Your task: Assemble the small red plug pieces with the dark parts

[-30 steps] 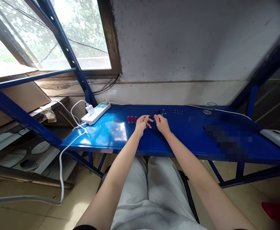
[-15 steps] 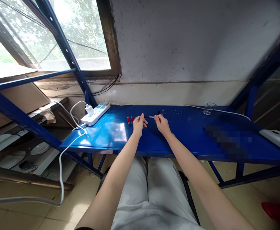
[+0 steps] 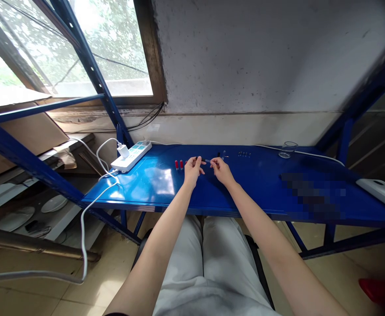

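Note:
Both my hands are over the blue table, holding a thin pen-like stick (image 3: 206,161) between them. Its left part is dark; its right part looks clear or silvery, though its exact kind is too small to tell. My left hand (image 3: 193,172) pinches the dark end between thumb and fingers. At the other end, my right hand (image 3: 221,170) closes its fingertips on the lighter part. Just left of my left hand lie small red cylinders (image 3: 178,165) in a row, partly covered by it. Beyond my right hand sit a small black piece (image 3: 218,154) and a bluish clear piece (image 3: 224,154).
A row of several tiny shiny parts (image 3: 244,154) lies farther back. A clear glass (image 3: 288,150) stands at the back right. The white power strip (image 3: 132,156) with its cable is at the left. A blurred dark patch (image 3: 314,195) and a white object (image 3: 381,192) are on the right.
My right hand has shifted slightly left, closer to my left hand. Less of the stick shows between them, and it now slopes down a little toward the right.

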